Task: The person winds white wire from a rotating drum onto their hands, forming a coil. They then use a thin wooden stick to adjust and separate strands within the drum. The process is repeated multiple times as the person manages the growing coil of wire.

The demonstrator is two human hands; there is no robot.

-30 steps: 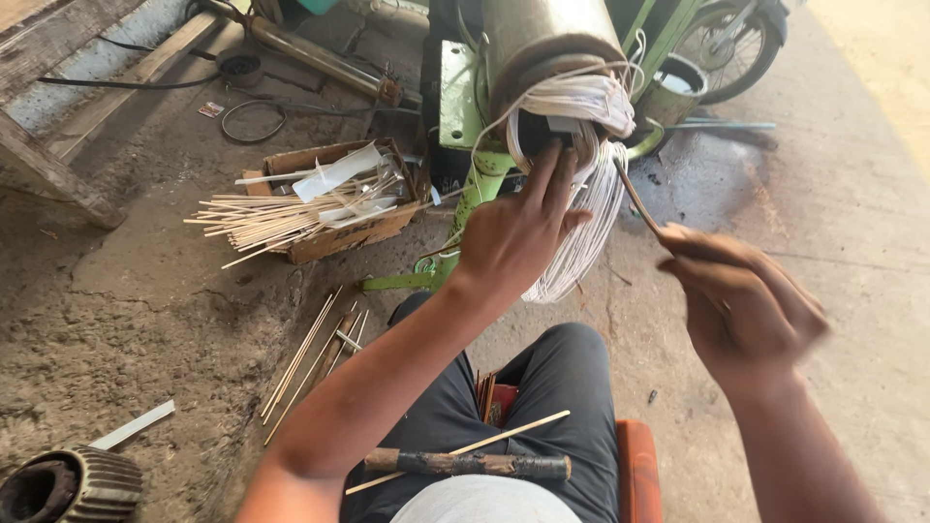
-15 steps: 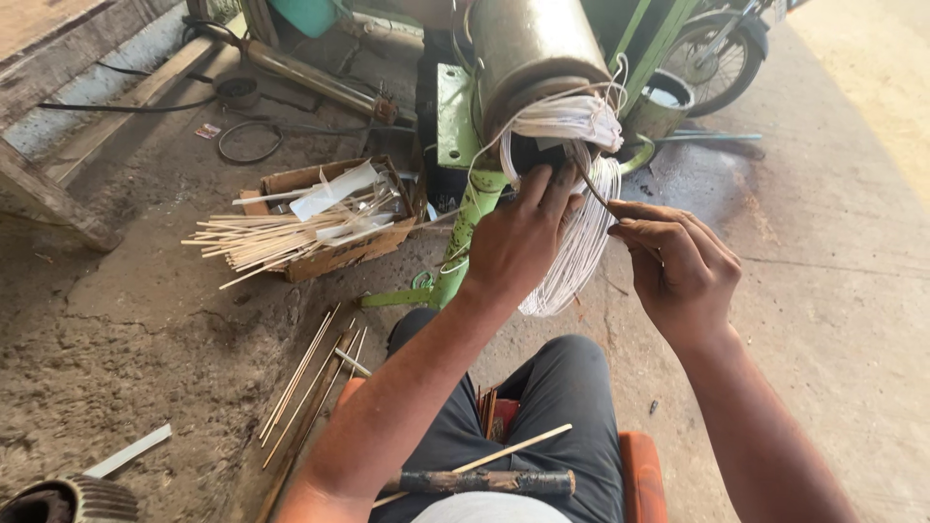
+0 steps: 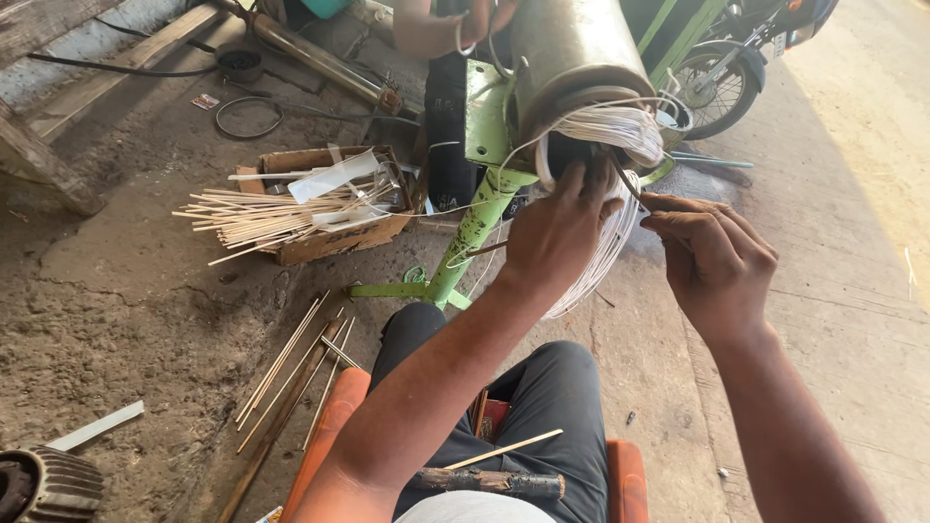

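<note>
A metal motor cylinder (image 3: 572, 53) sits on a green stand (image 3: 475, 223) in front of me, with a bundle of white wire (image 3: 605, 131) looping out of its open end. My left hand (image 3: 557, 232) presses on the wire loops at the cylinder's mouth, fingers spread over them. My right hand (image 3: 712, 257) pinches a thin dark tool (image 3: 625, 184) whose tip points into the wire bundle. A dark-handled tool (image 3: 489, 481) and a thin wooden stick (image 3: 504, 448) lie across my lap.
A cardboard box (image 3: 325, 208) of thin sticks lies to the left, with more sticks (image 3: 291, 363) on the ground. A finned motor part (image 3: 39, 484) sits bottom left. A motorbike wheel (image 3: 722, 92) stands behind the stand. I sit on an orange seat (image 3: 334, 426).
My right hand has moved left and closer to the cylinder, bringing the thin tool's tip into the wire. My left hand stays on the loops.
</note>
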